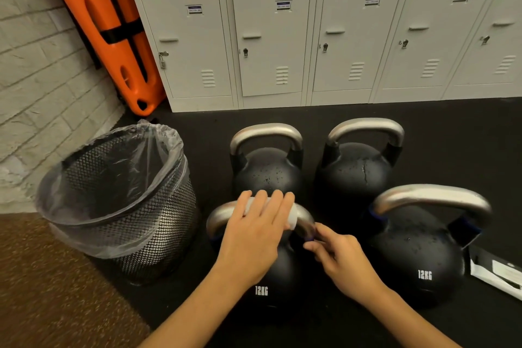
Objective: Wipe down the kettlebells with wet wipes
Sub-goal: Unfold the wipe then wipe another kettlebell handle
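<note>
Several black kettlebells with steel handles stand on the dark floor mat. On the near-left kettlebell (271,282), marked 12KG, my left hand (254,232) lies over the top of the handle, its fingers wrapped round a white wet wipe (292,219) pressed to the steel. My right hand (339,258) grips the handle's right side where it curves down. The near-right kettlebell (415,260), also 12KG, shows water droplets. Two more kettlebells stand behind, the far-left kettlebell (267,169) and the far-right kettlebell (357,167), both spotted with droplets.
A black mesh bin (158,237) lined with a clear bag stands left of the kettlebells. A dark packet with a white label (497,272) lies at the right edge. Grey lockers (271,45) line the back, an orange board (113,25) leans in the corner, and brown carpet (56,291) lies at bottom left.
</note>
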{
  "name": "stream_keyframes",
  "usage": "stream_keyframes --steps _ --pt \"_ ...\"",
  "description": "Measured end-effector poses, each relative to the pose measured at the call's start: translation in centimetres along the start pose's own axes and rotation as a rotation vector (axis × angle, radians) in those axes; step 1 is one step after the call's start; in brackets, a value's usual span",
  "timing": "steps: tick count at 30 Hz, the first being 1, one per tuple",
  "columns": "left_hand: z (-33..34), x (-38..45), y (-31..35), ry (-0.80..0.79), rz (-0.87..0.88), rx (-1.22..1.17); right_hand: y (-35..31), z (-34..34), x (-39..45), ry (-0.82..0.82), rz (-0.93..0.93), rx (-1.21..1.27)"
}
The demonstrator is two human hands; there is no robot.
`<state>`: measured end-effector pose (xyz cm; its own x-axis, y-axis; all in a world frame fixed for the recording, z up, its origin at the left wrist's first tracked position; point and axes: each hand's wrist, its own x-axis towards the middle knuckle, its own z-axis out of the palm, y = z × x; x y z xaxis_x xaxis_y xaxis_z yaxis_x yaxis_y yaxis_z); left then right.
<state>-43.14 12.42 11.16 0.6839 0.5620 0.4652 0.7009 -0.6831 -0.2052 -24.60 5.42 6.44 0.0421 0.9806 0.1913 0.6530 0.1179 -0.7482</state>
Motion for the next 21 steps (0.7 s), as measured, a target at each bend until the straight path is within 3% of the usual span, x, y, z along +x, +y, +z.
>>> stream_keyframes --steps 21 --pt "-0.4 -2.7 -2.8 -0.017 -0.299 -0.134 0.2 0.1 0.0 0.020 0.012 -0.032"
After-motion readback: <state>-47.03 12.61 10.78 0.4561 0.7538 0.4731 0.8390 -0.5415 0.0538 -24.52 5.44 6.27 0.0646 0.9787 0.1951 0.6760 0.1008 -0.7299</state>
